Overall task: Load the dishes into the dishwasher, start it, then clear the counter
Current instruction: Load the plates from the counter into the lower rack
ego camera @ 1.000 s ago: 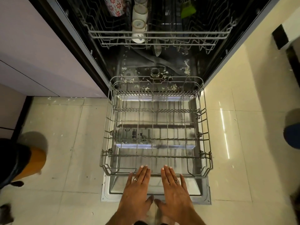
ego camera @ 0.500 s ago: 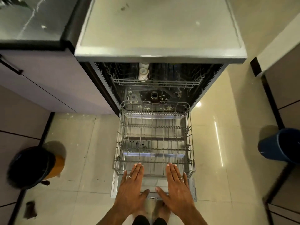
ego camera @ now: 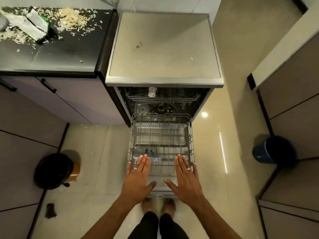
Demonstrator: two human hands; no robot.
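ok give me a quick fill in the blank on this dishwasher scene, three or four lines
1. The lower rack is pulled out and holds ____ dishes.
2. Both hands, left hand and right hand, are held flat with fingers ____.
3. The bucket on the floor at right is ____ in colour.
4. Shredded scraps litter the ____ counter.

Missing words: no; straight; blue; black

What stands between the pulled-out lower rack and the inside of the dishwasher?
Nothing visible does. The lower rack is empty, and the tub floor behind it shows only pale food scraps. Both hands, left hand and right hand, are flat near its front edge.
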